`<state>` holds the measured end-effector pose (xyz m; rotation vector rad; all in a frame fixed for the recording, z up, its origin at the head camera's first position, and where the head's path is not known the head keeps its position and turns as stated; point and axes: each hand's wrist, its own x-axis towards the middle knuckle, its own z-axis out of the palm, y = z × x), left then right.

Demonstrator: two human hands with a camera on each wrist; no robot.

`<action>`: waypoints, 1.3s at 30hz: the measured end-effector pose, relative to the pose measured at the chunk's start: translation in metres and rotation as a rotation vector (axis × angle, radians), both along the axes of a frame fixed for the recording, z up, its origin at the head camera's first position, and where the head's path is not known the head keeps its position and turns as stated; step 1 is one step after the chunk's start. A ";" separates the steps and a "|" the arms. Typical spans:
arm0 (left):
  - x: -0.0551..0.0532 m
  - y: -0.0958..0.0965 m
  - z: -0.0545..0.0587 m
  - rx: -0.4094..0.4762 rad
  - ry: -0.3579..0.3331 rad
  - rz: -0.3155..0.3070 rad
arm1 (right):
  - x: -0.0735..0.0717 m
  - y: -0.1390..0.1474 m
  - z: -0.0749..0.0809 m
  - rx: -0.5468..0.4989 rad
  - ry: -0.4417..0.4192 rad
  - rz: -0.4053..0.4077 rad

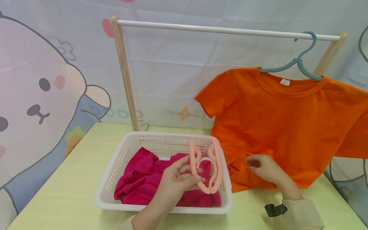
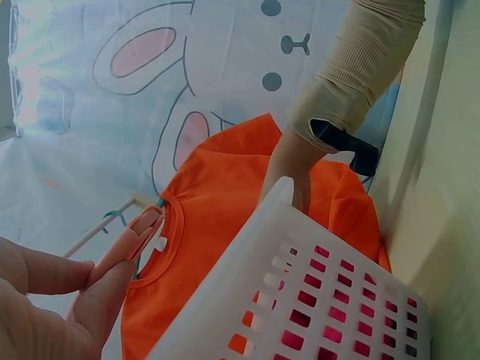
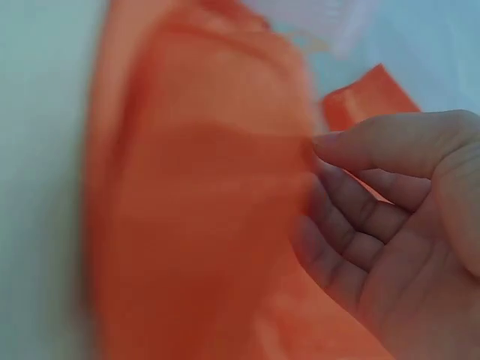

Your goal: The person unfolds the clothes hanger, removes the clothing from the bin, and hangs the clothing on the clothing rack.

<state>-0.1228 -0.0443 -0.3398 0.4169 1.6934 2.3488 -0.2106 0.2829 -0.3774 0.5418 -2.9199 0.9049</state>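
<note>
My left hand point(image 1: 173, 183) pinches a folded pink plastic clothes hanger point(image 1: 219, 166) between thumb and fingers, above the basket. The left wrist view shows the same hanger point(image 2: 124, 247) edge-on at the fingertips. An orange T-shirt point(image 1: 281, 118) hangs at the right on a blue-green hanger point(image 1: 307, 68), its lower part spread over the table. At the shirt's lower front is my right hand point(image 1: 265, 167). In the right wrist view, the thumb and curled fingers point(image 3: 367, 142) pinch a fold of the orange cloth point(image 3: 210, 187), which is blurred.
A white perforated basket point(image 1: 110, 179) with crumpled magenta cloth point(image 1: 143, 179) inside stands on the pale yellow table point(image 1: 66, 191). Behind it rises a rack with a white rail point(image 1: 201, 28) and wooden posts point(image 1: 125, 70). A printed cartoon backdrop point(image 1: 172, 80) hangs at the back.
</note>
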 end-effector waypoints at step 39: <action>0.000 0.001 0.000 -0.099 -0.044 -0.048 | 0.056 -0.112 0.063 -0.667 -0.105 0.041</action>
